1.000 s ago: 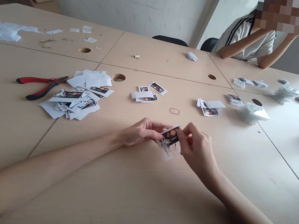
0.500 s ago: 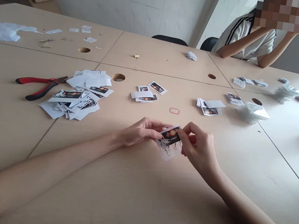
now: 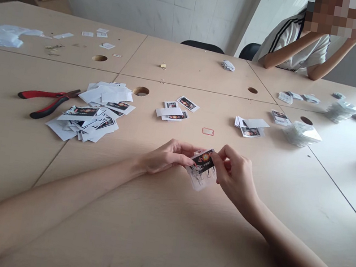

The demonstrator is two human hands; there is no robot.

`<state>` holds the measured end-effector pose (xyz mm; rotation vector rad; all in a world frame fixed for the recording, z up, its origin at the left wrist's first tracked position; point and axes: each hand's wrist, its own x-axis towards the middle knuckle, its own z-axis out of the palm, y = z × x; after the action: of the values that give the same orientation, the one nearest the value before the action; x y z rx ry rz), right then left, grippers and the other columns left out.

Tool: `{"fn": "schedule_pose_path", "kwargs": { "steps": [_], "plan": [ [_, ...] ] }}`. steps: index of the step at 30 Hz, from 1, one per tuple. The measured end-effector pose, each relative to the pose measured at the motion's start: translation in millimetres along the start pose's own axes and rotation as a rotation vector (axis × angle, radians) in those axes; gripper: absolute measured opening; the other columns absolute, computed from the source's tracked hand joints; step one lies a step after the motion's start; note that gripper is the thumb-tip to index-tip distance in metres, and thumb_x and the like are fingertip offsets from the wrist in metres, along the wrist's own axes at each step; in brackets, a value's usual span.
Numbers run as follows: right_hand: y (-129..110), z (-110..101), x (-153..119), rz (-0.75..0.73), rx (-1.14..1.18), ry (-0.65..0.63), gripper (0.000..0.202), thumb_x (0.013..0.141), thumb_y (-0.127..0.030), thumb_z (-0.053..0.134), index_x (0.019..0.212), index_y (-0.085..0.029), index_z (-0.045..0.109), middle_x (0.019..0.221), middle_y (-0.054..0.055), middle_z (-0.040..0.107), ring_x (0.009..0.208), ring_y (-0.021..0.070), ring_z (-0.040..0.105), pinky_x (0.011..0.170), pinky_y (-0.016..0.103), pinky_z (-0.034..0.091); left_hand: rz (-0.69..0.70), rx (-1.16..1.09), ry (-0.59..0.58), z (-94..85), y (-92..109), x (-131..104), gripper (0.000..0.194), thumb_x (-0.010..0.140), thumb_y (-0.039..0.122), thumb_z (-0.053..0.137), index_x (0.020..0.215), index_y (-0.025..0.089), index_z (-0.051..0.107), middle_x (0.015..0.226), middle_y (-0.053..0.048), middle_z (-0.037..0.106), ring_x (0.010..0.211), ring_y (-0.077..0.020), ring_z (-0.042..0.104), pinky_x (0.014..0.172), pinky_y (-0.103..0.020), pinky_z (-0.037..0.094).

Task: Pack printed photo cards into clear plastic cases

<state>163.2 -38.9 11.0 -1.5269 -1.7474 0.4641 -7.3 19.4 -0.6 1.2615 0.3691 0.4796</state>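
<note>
Above the near part of the table, both my hands hold a small clear plastic packet (image 3: 199, 182) with several dark fish hooks showing in its lower part. A black printed card (image 3: 203, 161) with an orange burst covers its upper part; whether it is inside or on top, I cannot tell. My left hand (image 3: 167, 157) is closed, thumb on the card's left edge and fingers behind. My right hand (image 3: 237, 173) pinches the upper right corner between thumb and forefinger. A small red-framed label (image 3: 208, 131) lies on the table just beyond my hands.
Left lie red-handled pliers (image 3: 50, 100) and a heap of printed cards (image 3: 86, 118). Smaller card piles (image 3: 172, 113) and a stack of clear packets (image 3: 301, 133) stand farther off. Cable holes (image 3: 141, 91) pierce the table. Across it sits a person (image 3: 291, 45), elbows on the tabletop.
My hands stay almost in place, with the card and packet shifted only very slightly. The person across the table has moved their raised hand a little to the right.
</note>
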Motion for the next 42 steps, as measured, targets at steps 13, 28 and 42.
{"fn": "schedule_pose_path", "kwargs": {
  "steps": [13, 28, 42],
  "plan": [
    [0.8, 0.5, 0.2, -0.036, -0.055, 0.011, 0.024, 0.079, -0.022, 0.044, 0.059, -0.019, 0.033, 0.047, -0.006, 0.038, 0.040, 0.0052, 0.031, 0.041, 0.018, 0.024, -0.003, -0.007, 0.005, -0.2, -0.2, 0.1, 0.047, 0.070, 0.015, 0.049, 0.117, 0.015, 0.051, 0.108, -0.011, 0.060, 0.096, -0.0230, 0.054, 0.084, -0.036, 0.037],
    [1.5, 2.0, -0.7, -0.048, -0.058, 0.031, 0.022, 0.079, -0.022, 0.044, 0.060, -0.019, 0.033, 0.048, -0.006, 0.038, 0.040, 0.0051, 0.031, 0.040, 0.017, 0.025, -0.007, -0.036, 0.018, 0.5, 0.6, 0.5, 0.046, 0.069, 0.015, 0.051, 0.114, 0.016, 0.053, 0.107, -0.009, 0.061, 0.096, -0.0223, 0.055, 0.084, -0.036, 0.038],
    [-4.5, -0.3, -9.7, -0.091, -0.082, 0.027, 0.021, 0.080, -0.022, 0.042, 0.062, -0.019, 0.033, 0.051, -0.005, 0.037, 0.039, 0.0048, 0.029, 0.040, 0.018, 0.024, -0.010, -0.110, -0.044, -7.1, -2.4, 0.0, 0.049, 0.065, 0.013, 0.057, 0.114, 0.018, 0.053, 0.096, -0.005, 0.066, 0.087, -0.0168, 0.057, 0.075, -0.027, 0.041]
  ]
}}
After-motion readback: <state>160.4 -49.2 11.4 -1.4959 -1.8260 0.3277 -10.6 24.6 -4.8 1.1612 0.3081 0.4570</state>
